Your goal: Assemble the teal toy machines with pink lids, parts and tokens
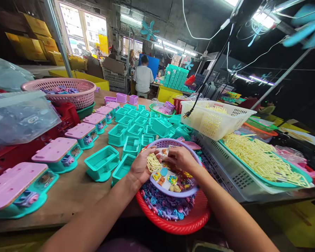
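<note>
Fingers of left hand cup a yellow stick bundle; right hand fingers pinch small parts over purple basket. Best keep bundle level, pick singly.

Red basket mostly hidden under purple basket (contents partly covered), right hand fingertips unseen

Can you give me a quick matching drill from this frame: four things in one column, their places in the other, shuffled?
Things:
1. bundle of yellow sticks
2. purple basket
3. pink basket
4. white basket

Places:
A. far left of the table, on red crates
B. in the left hand
C. on the red basket, under both hands
D. right of the teal boxes, above the tray of loose yellow sticks

The right hand reaches into thing 2.

Pairs: 1-B, 2-C, 3-A, 4-D
</note>
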The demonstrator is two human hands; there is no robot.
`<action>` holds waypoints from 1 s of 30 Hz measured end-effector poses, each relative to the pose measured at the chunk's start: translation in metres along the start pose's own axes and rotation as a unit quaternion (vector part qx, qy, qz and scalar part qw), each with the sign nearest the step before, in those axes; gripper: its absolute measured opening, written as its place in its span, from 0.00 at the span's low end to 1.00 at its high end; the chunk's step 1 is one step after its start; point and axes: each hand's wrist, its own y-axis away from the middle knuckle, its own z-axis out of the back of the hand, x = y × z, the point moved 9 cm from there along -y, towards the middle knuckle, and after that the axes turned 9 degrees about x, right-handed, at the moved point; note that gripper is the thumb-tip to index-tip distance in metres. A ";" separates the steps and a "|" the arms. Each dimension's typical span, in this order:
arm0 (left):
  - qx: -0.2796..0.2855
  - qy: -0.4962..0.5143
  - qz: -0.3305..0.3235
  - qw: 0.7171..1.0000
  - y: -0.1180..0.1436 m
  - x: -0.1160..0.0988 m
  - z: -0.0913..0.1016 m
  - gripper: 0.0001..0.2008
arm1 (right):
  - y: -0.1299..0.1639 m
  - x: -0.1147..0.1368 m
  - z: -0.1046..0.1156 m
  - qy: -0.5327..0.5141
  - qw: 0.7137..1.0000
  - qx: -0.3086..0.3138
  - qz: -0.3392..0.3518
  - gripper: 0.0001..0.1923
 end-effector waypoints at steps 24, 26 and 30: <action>0.078 0.052 0.032 0.995 -0.012 0.018 -0.032 0.28 | 0.061 -0.038 0.010 -0.673 0.713 -0.172 -0.100 0.21; 0.076 0.056 0.037 0.995 -0.012 0.021 -0.034 0.27 | 0.064 -0.035 0.010 -0.696 0.693 -0.167 -0.083 0.18; 0.076 0.061 0.038 0.995 -0.011 0.024 -0.034 0.23 | 0.062 -0.017 0.007 -0.724 0.671 -0.153 -0.041 0.17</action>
